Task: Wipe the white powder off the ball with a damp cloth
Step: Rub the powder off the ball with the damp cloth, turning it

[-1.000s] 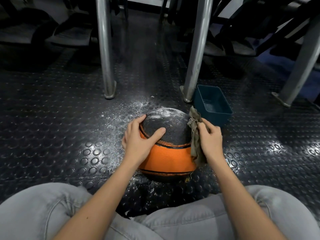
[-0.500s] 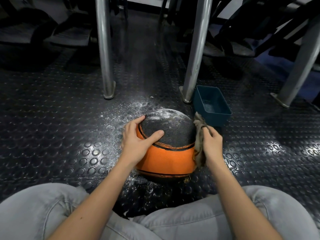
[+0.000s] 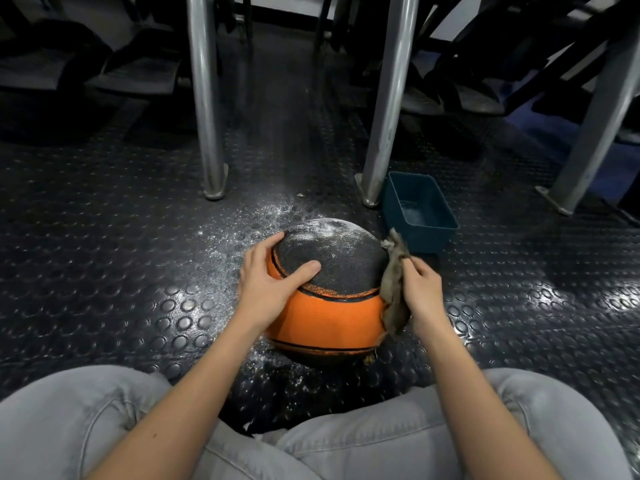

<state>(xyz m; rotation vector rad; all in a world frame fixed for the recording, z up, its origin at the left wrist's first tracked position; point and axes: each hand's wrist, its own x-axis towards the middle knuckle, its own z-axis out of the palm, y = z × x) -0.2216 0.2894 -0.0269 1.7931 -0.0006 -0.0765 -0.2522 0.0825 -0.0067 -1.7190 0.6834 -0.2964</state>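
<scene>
I have the ball (image 3: 332,292) on the studded floor (image 3: 121,271) between my knees, its dark, powder-flecked panel turned up and the orange panels below. My left hand (image 3: 268,285) is spread wide over its left shoulder, the thumb laid across the dark panel and the other fingers wrapped round the far side, so it is open but pressed flat on the ball rather than closed round anything. My right hand (image 3: 420,289) is pinched shut on the cloth (image 3: 393,289), which hangs limp between those fingers and the ball's right flank, touching it. I judge the ball light, firm and inclined to roll, its pebbled skin giving fair grip, so the broad palm hold up top seems the right place to steady it. The cloth looks soft and floppy; bunching it would probably give a firmer wiping pad. Just beyond the right fingers sits a blue tub (image 3: 419,211), and white powder (image 3: 256,220) lies scattered on the floor past the left fingers.
</scene>
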